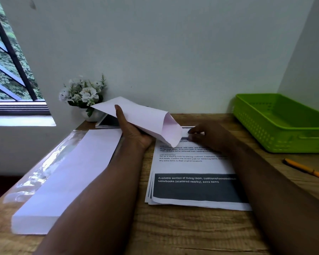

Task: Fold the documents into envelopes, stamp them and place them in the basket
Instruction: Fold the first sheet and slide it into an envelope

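My left hand [134, 131] grips a white envelope [142, 116] from below, thumb over its face, holding it tilted in the air with its open mouth turned toward my right hand [208, 135]. That hand rests on the far end of the printed papers [190, 168], fingers bent; whether they pinch a sheet I cannot tell. The green basket [284, 126] sits well right of it, the envelope stack [66, 179] left of my grip.
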`<state>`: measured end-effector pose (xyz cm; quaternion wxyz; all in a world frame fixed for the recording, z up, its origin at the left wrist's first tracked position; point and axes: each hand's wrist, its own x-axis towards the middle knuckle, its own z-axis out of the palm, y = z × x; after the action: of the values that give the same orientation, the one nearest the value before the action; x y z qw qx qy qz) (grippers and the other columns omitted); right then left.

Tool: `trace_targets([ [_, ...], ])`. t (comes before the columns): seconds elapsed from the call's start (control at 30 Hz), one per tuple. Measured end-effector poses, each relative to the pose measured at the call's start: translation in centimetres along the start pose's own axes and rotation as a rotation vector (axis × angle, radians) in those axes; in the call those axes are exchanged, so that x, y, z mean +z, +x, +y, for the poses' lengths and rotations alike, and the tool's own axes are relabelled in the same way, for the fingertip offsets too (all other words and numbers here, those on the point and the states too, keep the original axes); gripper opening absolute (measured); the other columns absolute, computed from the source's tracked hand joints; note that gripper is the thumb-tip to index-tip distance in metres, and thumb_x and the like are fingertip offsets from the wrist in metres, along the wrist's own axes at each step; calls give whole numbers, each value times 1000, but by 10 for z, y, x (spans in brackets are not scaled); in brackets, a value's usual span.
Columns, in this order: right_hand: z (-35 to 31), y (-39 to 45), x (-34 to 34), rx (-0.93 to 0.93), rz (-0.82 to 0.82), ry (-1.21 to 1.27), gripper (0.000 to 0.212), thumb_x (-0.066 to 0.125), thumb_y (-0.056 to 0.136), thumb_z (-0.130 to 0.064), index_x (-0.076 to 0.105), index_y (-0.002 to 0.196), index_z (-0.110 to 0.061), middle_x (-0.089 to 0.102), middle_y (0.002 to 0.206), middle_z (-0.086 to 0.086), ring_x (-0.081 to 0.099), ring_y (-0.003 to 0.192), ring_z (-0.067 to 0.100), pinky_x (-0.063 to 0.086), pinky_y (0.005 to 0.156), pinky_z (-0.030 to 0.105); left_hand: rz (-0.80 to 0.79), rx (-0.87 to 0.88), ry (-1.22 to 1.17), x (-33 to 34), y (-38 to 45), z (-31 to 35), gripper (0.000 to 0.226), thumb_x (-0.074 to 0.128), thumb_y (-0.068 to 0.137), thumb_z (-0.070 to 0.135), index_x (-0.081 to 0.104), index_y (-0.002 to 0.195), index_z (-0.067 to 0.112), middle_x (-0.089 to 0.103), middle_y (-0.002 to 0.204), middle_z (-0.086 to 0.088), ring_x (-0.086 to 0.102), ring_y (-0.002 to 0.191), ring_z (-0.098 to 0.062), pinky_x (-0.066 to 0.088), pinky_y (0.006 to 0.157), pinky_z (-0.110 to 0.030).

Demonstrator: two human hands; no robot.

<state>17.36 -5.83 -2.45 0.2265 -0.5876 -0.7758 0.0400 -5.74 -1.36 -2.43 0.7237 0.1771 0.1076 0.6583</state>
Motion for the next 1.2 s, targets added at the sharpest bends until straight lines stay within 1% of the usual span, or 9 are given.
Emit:
trace_targets([
  [0.1,-4,5,-3,-9,188,-160,15,55,89,-26,68,92,-21,71,96,3,63,89,25,50,75,38,-26,-9,-24,0,-2,0,71,62,64,77,58,101,17,62,92,-10,60,92,-33,37,104,-52],
  [0.2,-9,7,-11,-41,636,-82,14,57,88,-17,70,92,-15,72,93,7,66,86,28,52,72,36,-28,-24,-40,-1,-2,2,74,59,64,79,57,104,17,62,91,-10,61,95,-35,37,103,-55],
  [0.33,-31,7,-46,167,1019,861,9,64,81,-7,72,81,-8,69,70,-4,61,64,6,48,63,20,-30,-5,-82,-4,2,3,76,62,62,79,56,111,20,61,94,-11,57,107,-39,35,103,-58],
  [0.43,-37,-3,-61,355,515,1389,13,60,84,-6,61,70,-8,51,45,-2,43,36,9,35,38,16,-24,1,-106,-4,2,3,78,62,61,79,56,110,18,61,93,-11,56,107,-38,35,103,-59],
  [0.57,-33,-20,-50,423,-21,1048,21,58,87,-7,53,67,-5,42,38,2,35,28,12,26,33,14,-18,-14,-105,-5,2,4,83,63,58,81,56,112,18,62,96,-12,56,110,-39,35,102,-59],
  [0.77,-34,-18,-44,519,-90,1100,8,63,85,-3,60,79,0,62,51,5,55,38,11,42,35,17,-7,19,-109,-4,2,4,77,59,63,81,59,105,16,61,92,-13,57,105,-40,35,102,-61],
  [0.87,-35,-13,-33,525,-58,1111,23,71,79,-5,64,97,7,70,86,22,65,66,25,55,60,30,-16,10,-80,-3,3,1,77,60,62,81,58,106,17,61,91,-12,57,103,-39,37,101,-59],
  [1.1,-42,1,-24,269,29,747,20,68,85,-36,73,92,-17,66,81,1,57,73,13,43,66,28,-8,4,-46,-5,6,1,82,64,59,78,55,115,19,61,94,-13,54,110,-40,38,101,-60],
  [1.2,-23,-10,-42,310,-210,720,28,68,84,-35,66,112,-30,70,105,0,64,85,18,50,74,34,-2,17,-53,-6,7,2,79,63,61,78,55,114,19,61,93,-13,55,109,-41,38,101,-60],
])
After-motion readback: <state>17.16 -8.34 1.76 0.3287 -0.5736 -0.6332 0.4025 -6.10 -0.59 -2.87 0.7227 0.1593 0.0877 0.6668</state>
